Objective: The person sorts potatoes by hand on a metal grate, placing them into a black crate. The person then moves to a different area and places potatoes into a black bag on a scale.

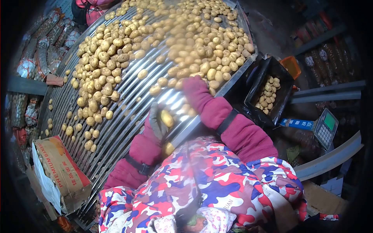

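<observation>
Many potatoes (103, 70) lie heaped on a slatted metal table (112, 136). My left hand (157, 120), in a grey glove, is at the near edge of the slats. A yellowish potato (167, 118) sits against its fingers, and another potato (168, 148) lies just below. My right hand (194, 83) reaches to the near side of the right-hand heap, touching or close to potatoes there. Its fingers are blurred and mostly hidden by the sleeve, so what it holds cannot be made out.
A cardboard box (62, 171) stands at the lower left. On the right are a black-lined crate (287, 89) with small potatoes, an orange container (291, 66) and a scale display (326, 126). Part of another person (95, 9) shows at the top left.
</observation>
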